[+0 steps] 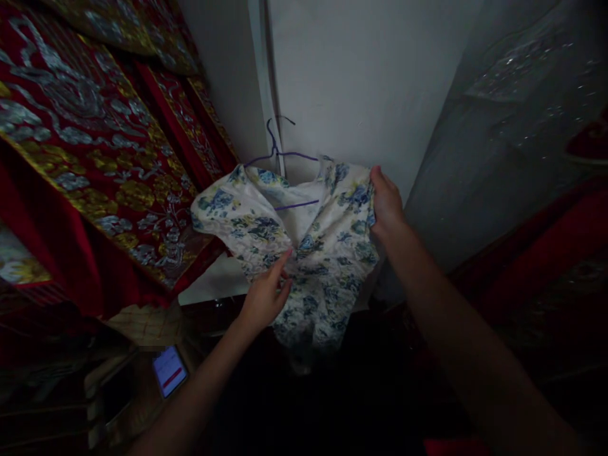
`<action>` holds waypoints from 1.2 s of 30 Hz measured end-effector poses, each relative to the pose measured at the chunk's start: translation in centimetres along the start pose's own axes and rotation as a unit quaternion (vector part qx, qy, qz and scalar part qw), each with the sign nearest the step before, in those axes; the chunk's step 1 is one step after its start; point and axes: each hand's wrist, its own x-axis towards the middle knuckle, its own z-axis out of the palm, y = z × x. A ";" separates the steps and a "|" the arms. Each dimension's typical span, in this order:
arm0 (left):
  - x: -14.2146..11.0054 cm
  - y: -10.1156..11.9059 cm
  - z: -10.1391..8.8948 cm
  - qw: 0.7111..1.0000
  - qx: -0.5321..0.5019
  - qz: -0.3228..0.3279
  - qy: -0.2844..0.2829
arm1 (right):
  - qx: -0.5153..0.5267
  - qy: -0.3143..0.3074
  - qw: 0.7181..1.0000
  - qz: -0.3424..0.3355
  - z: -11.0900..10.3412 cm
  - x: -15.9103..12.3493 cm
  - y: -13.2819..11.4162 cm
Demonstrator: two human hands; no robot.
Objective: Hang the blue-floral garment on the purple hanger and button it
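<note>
Support floral garment (342, 253) evenly on purple hanger (297, 154), ctr of view; w/ R hand (389, 208) clasped on shoulder edge at 2 o'clock, hold lightly taut; w/ L hand (263, 302) half-spread at 7 o'clock, index extended nr V-neck, use min. pressure; cannot confirm L contact.

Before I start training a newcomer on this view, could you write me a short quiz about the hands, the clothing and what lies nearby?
1. Multiple choice: where does the right hand grip the floral garment?
A) At its hem
B) At its shoulder edge
C) At the bottom of its neckline

2. True or false: the phone at lower left has a lit screen.

3. Fill in the colour: the hanger inside the garment's shoulders is ____.

Key: 1 B; 2 true; 3 purple.
</note>
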 end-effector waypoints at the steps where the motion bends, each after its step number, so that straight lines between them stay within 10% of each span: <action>1: 0.4 -0.2 0.8 1.000 0.006 -0.012 -0.009 | 0.012 0.010 1.000 0.019 -0.8 -0.7 0.2; 11: 0.8 -1.3 8.5 0.985 -0.052 -0.151 0.058 | 0.064 0.047 0.986 0.147 -4.9 -6.3 4.0; 23: 4.4 -2.4 8.6 0.964 -0.002 -0.242 0.109 | 0.071 0.028 0.976 0.206 -4.9 -7.8 1.6; 30: 3.5 -2.7 8.6 0.954 -0.035 -0.283 0.090 | -0.017 0.024 0.988 0.154 -5.5 -7.7 1.4; 36: -3.8 -0.8 9.2 0.950 -0.139 -0.268 0.078 | -0.231 0.175 0.954 -0.082 -6.0 -14.7 3.1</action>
